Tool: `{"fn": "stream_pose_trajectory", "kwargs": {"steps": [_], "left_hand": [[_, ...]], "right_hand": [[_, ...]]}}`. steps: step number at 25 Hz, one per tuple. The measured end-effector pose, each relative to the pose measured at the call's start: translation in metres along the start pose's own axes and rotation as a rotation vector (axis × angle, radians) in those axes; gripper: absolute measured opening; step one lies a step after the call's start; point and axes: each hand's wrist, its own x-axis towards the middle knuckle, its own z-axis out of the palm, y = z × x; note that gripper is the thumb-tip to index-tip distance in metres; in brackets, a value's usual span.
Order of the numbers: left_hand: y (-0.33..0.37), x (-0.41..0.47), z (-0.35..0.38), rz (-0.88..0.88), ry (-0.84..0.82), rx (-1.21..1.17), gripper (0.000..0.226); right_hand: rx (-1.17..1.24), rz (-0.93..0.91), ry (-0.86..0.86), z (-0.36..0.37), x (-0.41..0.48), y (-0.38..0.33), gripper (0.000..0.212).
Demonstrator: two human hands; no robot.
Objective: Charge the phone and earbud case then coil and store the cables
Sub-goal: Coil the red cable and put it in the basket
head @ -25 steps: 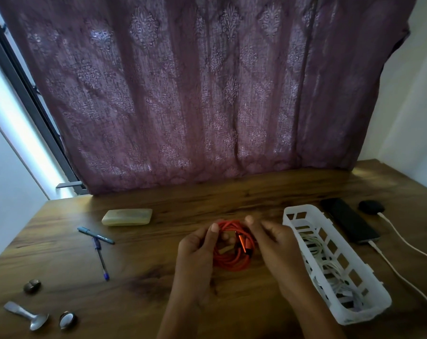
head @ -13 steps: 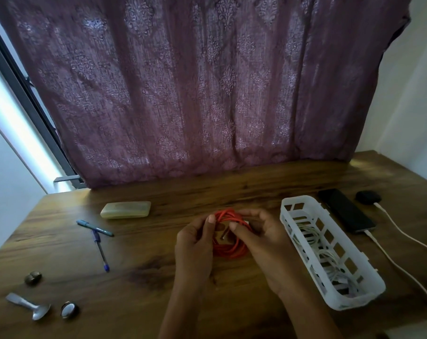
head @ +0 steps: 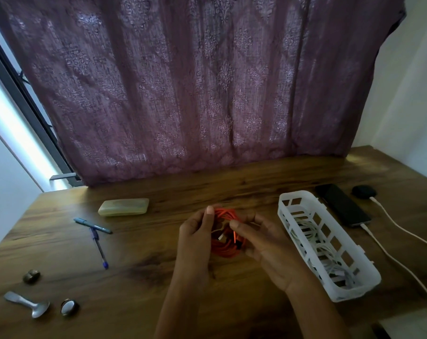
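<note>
— Being held over the middle of the wooden table (head: 232,187), is the coiled orange cable (head: 225,250) gripped on both sides?
— It is. Its left side is clasped by the left hand (head: 195,238), with the thumb raised against the top loops and the fingers curled behind. Its right side is pinched by the right hand (head: 263,243) between thumb and curled fingers, beside an orange plug end. Whether the coil is rested on the wood cannot be told.
— What is set beside it?
— A white slotted basket (head: 364,288) is placed just right of the right hand, with white cables (head: 307,228) piled inside. Beyond it a dark phone (head: 342,205) and a dark earbud case (head: 363,191) are laid side by side, each plugged into one of the white charging leads (head: 378,204).
— And to the left?
— A pale green case (head: 123,207), a marker (head: 92,225), a pen (head: 99,249), a spoon (head: 27,307) and two small round metal pieces (head: 69,307) are spread well apart from the coil, and a purple curtain (head: 207,81) is hung behind
</note>
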Motion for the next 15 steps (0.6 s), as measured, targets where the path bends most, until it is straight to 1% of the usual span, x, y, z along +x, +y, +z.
{"fn": "stream_pose_trajectory", "kwargs": {"steps": [3,5,7,9,12,15], "left_hand": [[0.003,0.002,0.0,-0.069,-0.039,-0.092,0.026],[0.005,0.004,0.001,-0.101,-0.048,-0.102,0.025],[0.007,0.008,0.004,-0.136,-0.063,-0.095,0.024],[0.008,0.013,0.007,-0.167,-0.09,-0.075,0.023],[0.004,0.021,0.012,-0.207,-0.141,-0.023,0.027],[-0.009,0.022,0.018,-0.232,-0.205,0.047,0.031]], "right_hand": [[-0.007,-0.026,-0.01,-0.003,0.0,0.001,0.057],[-0.005,-0.032,-0.012,-0.005,-0.001,0.002,0.055],[0.0,-0.041,0.012,-0.005,0.0,0.004,0.058],[0.005,-0.054,0.06,-0.007,0.001,0.004,0.059],[0.012,-0.062,0.174,-0.01,0.001,0.005,0.054],[0.008,-0.077,0.307,-0.019,-0.003,0.002,0.039]]}}
